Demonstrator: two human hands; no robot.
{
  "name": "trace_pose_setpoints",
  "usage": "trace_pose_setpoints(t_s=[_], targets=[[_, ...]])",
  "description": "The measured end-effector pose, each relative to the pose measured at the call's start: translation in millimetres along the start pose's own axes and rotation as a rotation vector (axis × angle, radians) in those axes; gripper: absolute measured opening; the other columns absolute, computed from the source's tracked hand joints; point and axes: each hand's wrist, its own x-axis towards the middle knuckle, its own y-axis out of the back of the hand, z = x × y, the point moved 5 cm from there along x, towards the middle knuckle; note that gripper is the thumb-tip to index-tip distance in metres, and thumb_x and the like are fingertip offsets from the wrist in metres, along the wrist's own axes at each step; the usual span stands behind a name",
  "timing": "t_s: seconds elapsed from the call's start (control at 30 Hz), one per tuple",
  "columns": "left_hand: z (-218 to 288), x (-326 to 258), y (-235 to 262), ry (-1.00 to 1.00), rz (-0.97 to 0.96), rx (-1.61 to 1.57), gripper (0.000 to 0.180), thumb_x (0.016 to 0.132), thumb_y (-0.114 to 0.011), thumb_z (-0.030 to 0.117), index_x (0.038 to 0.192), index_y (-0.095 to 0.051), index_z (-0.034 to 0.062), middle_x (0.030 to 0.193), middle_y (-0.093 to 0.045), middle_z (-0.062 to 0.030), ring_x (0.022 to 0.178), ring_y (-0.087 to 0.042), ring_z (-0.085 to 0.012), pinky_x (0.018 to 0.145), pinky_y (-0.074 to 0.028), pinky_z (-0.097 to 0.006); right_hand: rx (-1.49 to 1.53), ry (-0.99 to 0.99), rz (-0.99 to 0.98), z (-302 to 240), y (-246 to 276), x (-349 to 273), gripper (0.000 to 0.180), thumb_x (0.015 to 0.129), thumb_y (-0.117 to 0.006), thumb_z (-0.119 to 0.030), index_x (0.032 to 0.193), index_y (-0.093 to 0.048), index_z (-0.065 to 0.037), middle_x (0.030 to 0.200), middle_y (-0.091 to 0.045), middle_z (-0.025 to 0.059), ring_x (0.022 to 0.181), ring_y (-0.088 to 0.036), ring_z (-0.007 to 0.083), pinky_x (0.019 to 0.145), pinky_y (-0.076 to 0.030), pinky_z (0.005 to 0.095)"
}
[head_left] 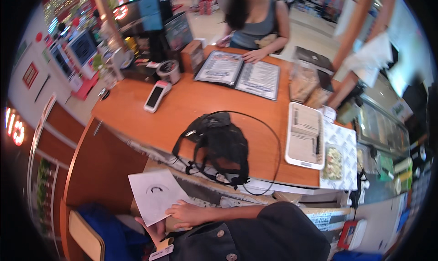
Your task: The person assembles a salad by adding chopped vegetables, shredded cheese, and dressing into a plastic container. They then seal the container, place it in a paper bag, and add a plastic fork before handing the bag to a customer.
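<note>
Your right hand [185,213] lay flat on a white sheet of paper [155,195], fingers spread and pressing its lower edge rather than clamped around it. Your left hand [155,229] came up from beneath, fingers curled at the sheet's bottom corner; whether that grip was closed on the paper I cannot tell, since the sheet hid most of it. The paper sat low in front of you, below the orange surface [182,110], tilted, with its long axis running from upper left to lower right and a small dark curved mark near its middle. As I judge it, the sheet was already in hand and steadied, with any handling of it left to do. A black bag [219,144] rested on the surface above, near a white tray [305,135], an open menu [239,73] and a card reader [155,97].
</note>
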Motion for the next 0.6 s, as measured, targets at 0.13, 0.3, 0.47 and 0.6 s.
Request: trace_pose_setpoints(t_s=[0.13, 0.3, 0.47, 0.6], targets=[[51.9, -20.9, 27.4, -0.134, 0.611, 0.378, 0.045, 0.079, -0.059, 0.016, 0.117, -0.053, -0.0067, 0.106, -0.063, -0.0175, 0.094, -0.064, -0.0259, 0.082, -0.052, -0.034, -0.090, 0.127, -0.372, -4.9, -6.6, 44.0, 0.037, 0.078, -0.066, -0.032, 0.093, -0.065, 0.002, 0.118, -0.054, 0.0139, 0.108, -0.051, 0.0292, 0.096, -0.037, 0.0435], [68.6, -5.9, 55.8, -0.071, 0.472, 0.420, 0.041, 0.079, -0.065, 0.001, 0.118, -0.054, -0.0051, 0.103, -0.066, -0.0118, 0.090, -0.064, -0.0181, 0.080, -0.051, -0.031, 0.772, -0.092, -0.747, 53.7, 7.6, 111.0, 0.031, 0.075, -0.074, -0.026, 0.092, -0.068, -0.001, 0.126, -0.053, 0.0158, 0.118, -0.048, 0.0310, 0.100, -0.037, 0.0426], [109.9, 12.3, 83.1, -0.096, 0.436, 0.712, 0.034, 0.079, -0.068, 0.007, 0.110, -0.060, -0.0051, 0.099, -0.066, -0.0047, 0.087, -0.059, -0.0107, 0.079, -0.048, -0.028, 0.059, 0.104, 0.138, 108.6, 26.6, 224.9, 0.047, 0.071, -0.075, -0.021, 0.112, -0.061, -0.001, 0.119, -0.057, 0.0171, 0.114, -0.053, 0.0302, 0.098, -0.040, 0.0400], [174.4, 39.1, 103.4, -0.117, 0.430, 0.878, 0.034, 0.077, -0.067, 0.005, 0.109, -0.060, -0.0048, 0.095, -0.066, -0.0051, 0.087, -0.059, -0.0108, 0.078, -0.048, -0.027, 0.237, 0.005, -0.389, 128.4, -28.5, 300.1, 0.047, 0.076, -0.070, -0.026, 0.117, -0.059, -0.005, 0.113, -0.060, 0.0170, 0.105, -0.056, 0.0281, 0.092, -0.043, 0.0366]])
